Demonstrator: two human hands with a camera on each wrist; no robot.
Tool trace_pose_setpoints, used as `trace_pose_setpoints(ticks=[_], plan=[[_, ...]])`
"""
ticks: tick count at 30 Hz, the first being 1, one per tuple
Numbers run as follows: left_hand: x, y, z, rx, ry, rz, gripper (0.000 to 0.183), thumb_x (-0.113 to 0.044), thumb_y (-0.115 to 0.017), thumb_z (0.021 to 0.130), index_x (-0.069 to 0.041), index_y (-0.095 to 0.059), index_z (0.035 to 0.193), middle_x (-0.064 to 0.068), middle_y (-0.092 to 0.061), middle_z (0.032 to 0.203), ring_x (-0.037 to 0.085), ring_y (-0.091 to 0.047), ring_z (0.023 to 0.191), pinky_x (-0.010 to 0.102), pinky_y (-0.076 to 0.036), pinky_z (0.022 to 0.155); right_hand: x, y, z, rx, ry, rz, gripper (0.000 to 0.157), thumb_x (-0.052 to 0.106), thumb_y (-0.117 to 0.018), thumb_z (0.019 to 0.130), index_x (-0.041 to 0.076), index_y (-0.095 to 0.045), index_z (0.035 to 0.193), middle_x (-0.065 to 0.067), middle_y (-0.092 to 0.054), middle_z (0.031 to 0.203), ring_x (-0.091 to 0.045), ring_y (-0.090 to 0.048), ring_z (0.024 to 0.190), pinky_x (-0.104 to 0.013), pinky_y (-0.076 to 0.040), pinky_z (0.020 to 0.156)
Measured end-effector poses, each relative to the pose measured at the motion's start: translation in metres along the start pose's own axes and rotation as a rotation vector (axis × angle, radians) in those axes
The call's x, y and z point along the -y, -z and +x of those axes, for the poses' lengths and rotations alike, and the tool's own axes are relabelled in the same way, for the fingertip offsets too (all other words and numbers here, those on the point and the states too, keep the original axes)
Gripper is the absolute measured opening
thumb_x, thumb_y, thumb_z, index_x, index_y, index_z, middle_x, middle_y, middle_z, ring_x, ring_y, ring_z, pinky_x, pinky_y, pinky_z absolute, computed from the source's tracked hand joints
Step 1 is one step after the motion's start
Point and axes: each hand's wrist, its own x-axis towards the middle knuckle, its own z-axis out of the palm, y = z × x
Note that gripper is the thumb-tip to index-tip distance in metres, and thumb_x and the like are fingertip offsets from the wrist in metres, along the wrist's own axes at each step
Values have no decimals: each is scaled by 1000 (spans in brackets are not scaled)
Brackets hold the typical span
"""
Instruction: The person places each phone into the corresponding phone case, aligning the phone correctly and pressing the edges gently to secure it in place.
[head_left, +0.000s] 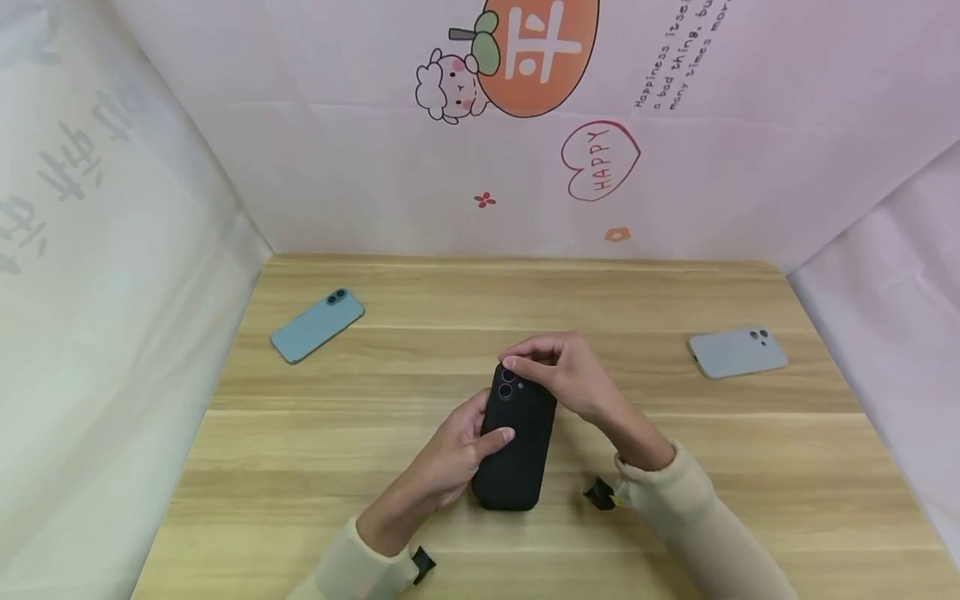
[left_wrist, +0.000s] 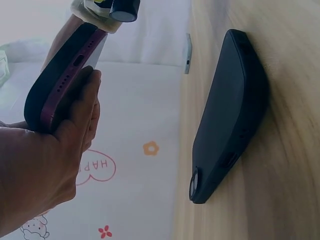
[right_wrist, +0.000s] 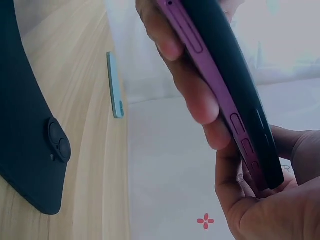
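A purple-framed phone in a black case (head_left: 517, 467) is held up over the table with its camera end away from me. My left hand (head_left: 450, 450) grips its left side, thumb across the black back. At the top end, near the lenses, my right hand (head_left: 573, 375) pinches the corner. Part of the bare purple frame (right_wrist: 210, 80), side buttons included, shows beside the black case in the right wrist view. Below it a second black phone (left_wrist: 220, 100) lies on the table, camera side up; I cannot make it out in the head view.
A light blue phone (head_left: 318, 325) lies at the back left of the wooden table (head_left: 300, 483), and a pale grey phone (head_left: 738, 353) at the right. White printed cloth (head_left: 337, 183) hangs behind and at both sides. Small black devices (head_left: 600, 493) sit at the cuffs.
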Motion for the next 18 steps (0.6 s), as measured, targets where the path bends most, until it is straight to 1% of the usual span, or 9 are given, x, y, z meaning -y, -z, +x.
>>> trace_pose_setpoints(ticks=[3, 7, 13, 18], plan=[[0, 1, 0, -1, -5, -2, 52, 4, -48, 104, -7, -35, 153, 21, -56, 146, 30, -65, 124, 44, -58, 99, -2, 1, 0, -4, 3, 2, 16, 23, -75, 94, 12, -81, 104, -7, -79, 99, -17, -72, 78, -27, -59, 67], [0, 3, -2, -32, -18, 1, 53, 4, -48, 104, -6, -35, 153, 23, -56, 145, 32, -65, 124, 45, -58, 98, -6, 3, -2, -1, -9, 12, 17, 21, -77, 92, 12, -80, 106, -8, -79, 102, -16, -73, 80, -27, -59, 69], [-1, 7, -3, -72, -37, 10, 52, 4, -48, 103, -7, -36, 152, 24, -57, 144, 32, -65, 124, 46, -58, 98, -9, 8, -5, -16, -39, -14, 21, 22, -79, 90, 10, -80, 108, -9, -80, 99, -14, -73, 80, -27, -58, 71], [-3, 9, -4, -77, -47, 7, 53, 4, -48, 103, -6, -34, 153, 26, -55, 145, 33, -64, 125, 47, -58, 98, -12, 10, -5, -22, -66, 39, 24, 20, -79, 90, 6, -78, 109, -12, -79, 100, -13, -75, 80, -29, -62, 74]])
